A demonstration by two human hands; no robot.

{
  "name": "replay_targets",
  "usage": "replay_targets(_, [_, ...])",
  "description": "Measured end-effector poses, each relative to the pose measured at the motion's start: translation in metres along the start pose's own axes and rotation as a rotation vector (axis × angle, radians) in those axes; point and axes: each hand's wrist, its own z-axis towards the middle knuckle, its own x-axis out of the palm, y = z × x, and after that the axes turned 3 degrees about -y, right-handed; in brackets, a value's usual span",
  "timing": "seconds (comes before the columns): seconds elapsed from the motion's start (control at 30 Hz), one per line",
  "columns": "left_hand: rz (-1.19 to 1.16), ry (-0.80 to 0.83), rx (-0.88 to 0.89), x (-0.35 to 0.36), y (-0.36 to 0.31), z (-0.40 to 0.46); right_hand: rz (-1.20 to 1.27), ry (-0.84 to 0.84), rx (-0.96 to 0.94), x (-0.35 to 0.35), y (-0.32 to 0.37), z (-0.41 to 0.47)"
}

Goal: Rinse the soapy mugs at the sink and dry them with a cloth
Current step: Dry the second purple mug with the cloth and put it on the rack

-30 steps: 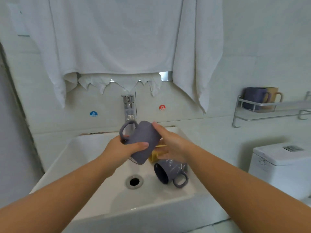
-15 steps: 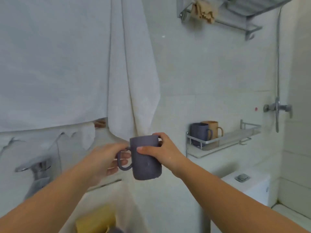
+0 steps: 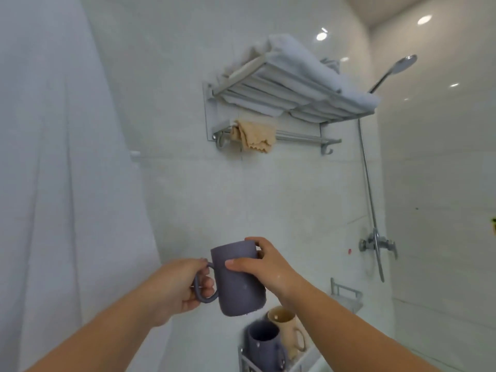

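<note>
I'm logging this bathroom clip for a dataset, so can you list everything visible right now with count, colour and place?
purple ceramic mug: 1, purple, upright, held in both hands at centre
mugs on the low wire shelf: 2, one purple, one beige, bottom centre
small beige cloth: 1, beige, draped over the rail under the rack
metal wall rack: 1, silver, upper centre
folded white towels: white, count unclear, on the rack
large white hanging towel: 1, white, left
shower head and hose: 1, chrome, right wall
shower tap: 1, chrome, right
left hand: grips the mug's handle
right hand: grips the mug's body
</note>
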Motion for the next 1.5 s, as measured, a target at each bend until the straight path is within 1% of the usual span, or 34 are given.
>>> replay_targets(0.13, [0.042,0.038,0.010,0.012,-0.075,0.009,-0.067,0.005,-0.021,-0.026,0.062,0.038])
replay_targets(0.23, [-0.003,0.055,0.011,0.018,-0.113,0.012,-0.117,0.018,-0.023,-0.039,0.091,0.064])
replay_targets(0.3, [-0.066,0.028,0.007,0.024,-0.129,0.015,-0.153,0.038,-0.005,-0.044,0.104,0.082])
replay_targets(0.37, [-0.117,-0.031,0.017,0.030,-0.140,0.019,-0.200,-0.021,-0.020,-0.048,0.114,0.100])
replay_targets(0.4, [-0.131,-0.064,0.026,0.032,-0.143,0.020,-0.277,-0.101,-0.072,-0.051,0.118,0.110])
replay_targets(0.43, [-0.139,-0.093,0.034,0.035,-0.146,0.021,-0.417,-0.201,-0.160,-0.054,0.121,0.119])
replay_targets(0.5, [-0.150,-0.146,0.049,0.039,-0.150,0.024,-0.736,-0.360,-0.399,-0.061,0.128,0.133])
replay_targets(0.57, [-0.163,-0.195,0.056,0.041,-0.150,0.027,-0.953,-0.369,-0.586,-0.066,0.135,0.151])
replay_targets(0.67, [-0.165,-0.248,0.068,0.042,-0.148,0.030,-1.188,-0.296,-0.658,-0.069,0.143,0.179])
replay_targets(0.73, [-0.153,-0.274,0.074,0.043,-0.147,0.032,-1.278,-0.305,-0.718,-0.066,0.144,0.192])
replay_targets(0.87, [-0.142,-0.292,0.099,0.040,-0.150,0.035,-1.290,-0.453,-0.904,-0.067,0.145,0.204])
replay_targets(0.9, [-0.142,-0.289,0.107,0.040,-0.152,0.035,-1.297,-0.467,-0.934,-0.068,0.146,0.204])
replay_targets(1.0, [-0.150,-0.285,0.119,0.037,-0.155,0.035,-1.270,-0.454,-0.943,-0.072,0.154,0.198])
replay_targets(1.07, [-0.161,-0.277,0.133,0.036,-0.156,0.035,-1.195,-0.440,-0.882,-0.071,0.158,0.188])
replay_targets(1.13, [-0.165,-0.265,0.148,0.035,-0.155,0.034,-1.071,-0.387,-0.815,-0.068,0.157,0.173])
replay_targets(1.23, [-0.159,-0.254,0.161,0.034,-0.151,0.032,-0.779,-0.287,-0.677,-0.061,0.149,0.144])
replay_targets(1.33, [-0.170,-0.260,0.183,0.035,-0.147,0.027,-0.443,-0.303,-0.416,-0.047,0.132,0.118])
replay_targets(1.37, [-0.167,-0.270,0.190,0.036,-0.144,0.025,-0.324,-0.298,-0.359,-0.040,0.125,0.111])
replay_targets(1.43, [-0.170,-0.294,0.198,0.041,-0.137,0.024,-0.113,-0.237,-0.323,-0.023,0.109,0.098])
replay_targets(1.5, [-0.220,-0.317,0.194,0.044,-0.129,0.024,-0.042,-0.179,-0.389,-0.006,0.093,0.084])
